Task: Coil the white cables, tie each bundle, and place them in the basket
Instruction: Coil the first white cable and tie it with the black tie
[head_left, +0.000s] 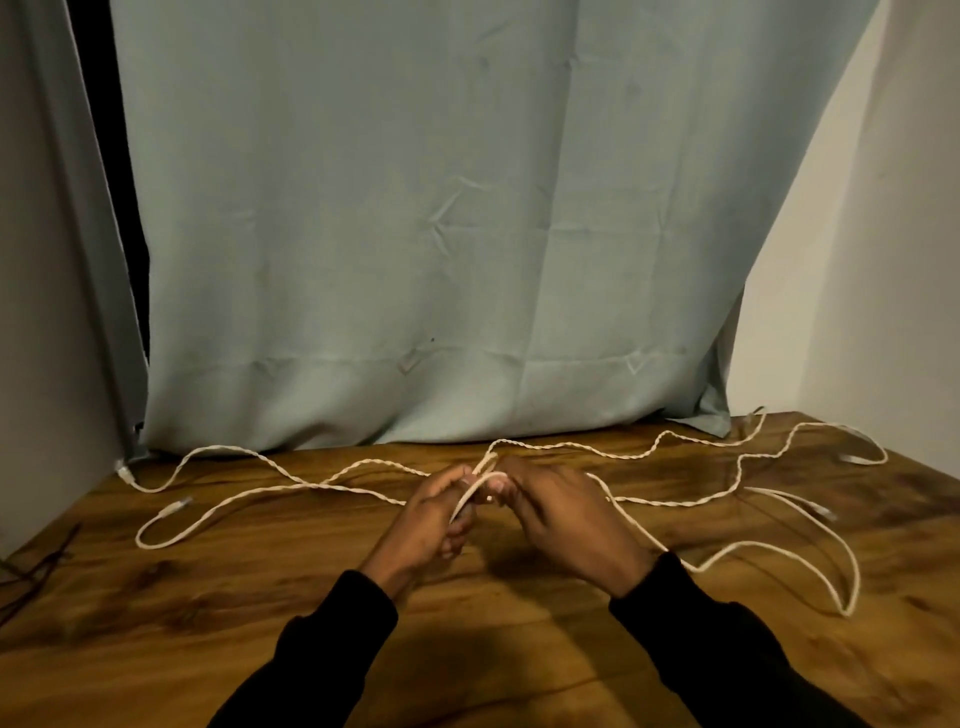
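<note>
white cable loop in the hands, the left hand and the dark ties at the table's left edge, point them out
white cable loop (470, 496): head view, on the strand bent between the fingers.
left hand (431, 519): head view, on the back of the hand.
dark ties (39, 569): head view, on the thin dark strands at the table's left edge.

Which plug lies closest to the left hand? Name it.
The nearer left-side plug, ending the white cable loop there. The other left plug sits farther back by the wall; the rest lie far right of the left hand.
</note>
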